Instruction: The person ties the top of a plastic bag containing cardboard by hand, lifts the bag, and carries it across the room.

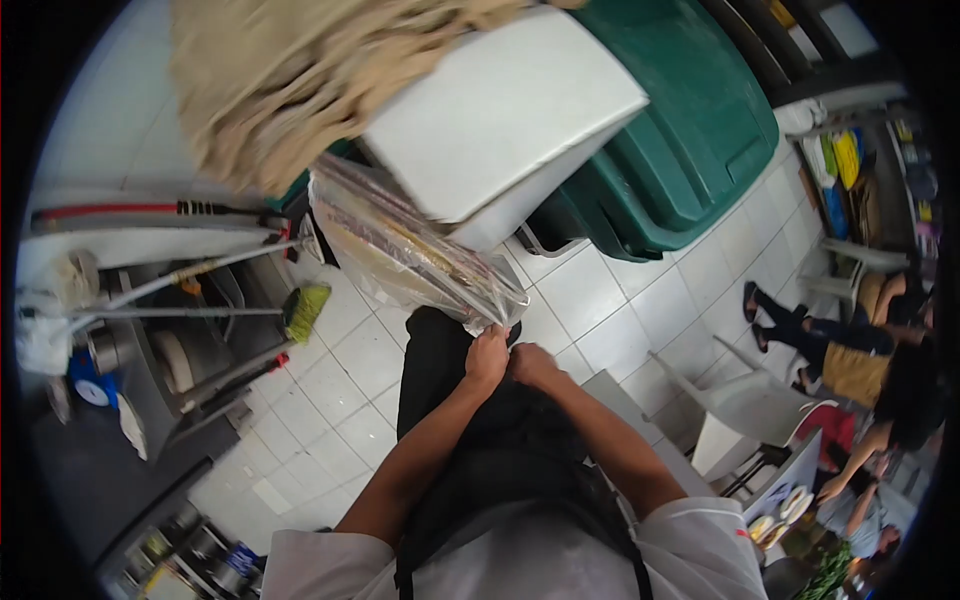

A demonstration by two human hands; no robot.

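Observation:
A large clear plastic bag (420,255) with flat, colourful contents stretches from below the brown cloth toward my body. My left hand (487,355) is closed on its near end, with the fingers pinching the plastic. Right beside it, my right hand (533,365) is curled into a closed shape close to the bag's corner. What those fingers hold, if anything, is hidden. The bag runs along the near side of a white box (510,110).
A green lidded bin (670,130) stands right of the box, and a brown cloth heap (290,90) lies upper left. Metal equipment (190,350) fills the left. White chairs (745,400) and people (860,370) are at right, on a tiled floor (345,375).

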